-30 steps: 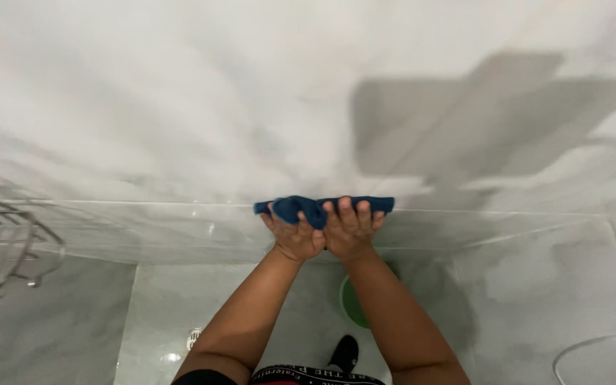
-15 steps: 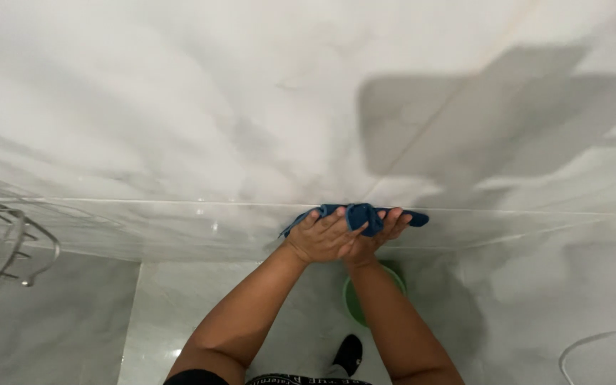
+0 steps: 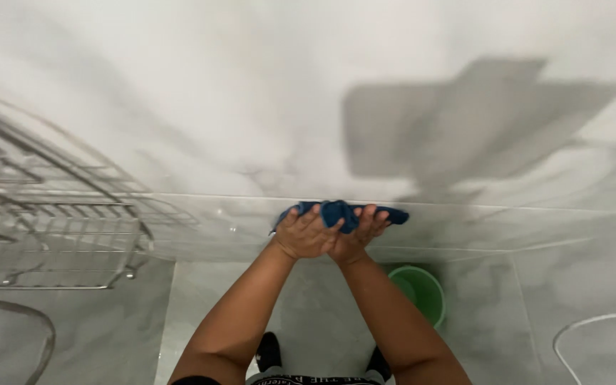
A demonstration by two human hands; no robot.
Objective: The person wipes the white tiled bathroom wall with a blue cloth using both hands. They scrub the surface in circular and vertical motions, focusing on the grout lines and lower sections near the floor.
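Beside wire rack, hands press cloth.

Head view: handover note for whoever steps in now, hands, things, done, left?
Left hand and right hand: side by side, both pressing the blue cloth flat on the grey marble wall, near a tile joint.
Green bucket on the floor below, by the feet. Wire rack on the wall to the left.
Done: cannot tell which parts are wiped.
Left: likely the rest of the wall.
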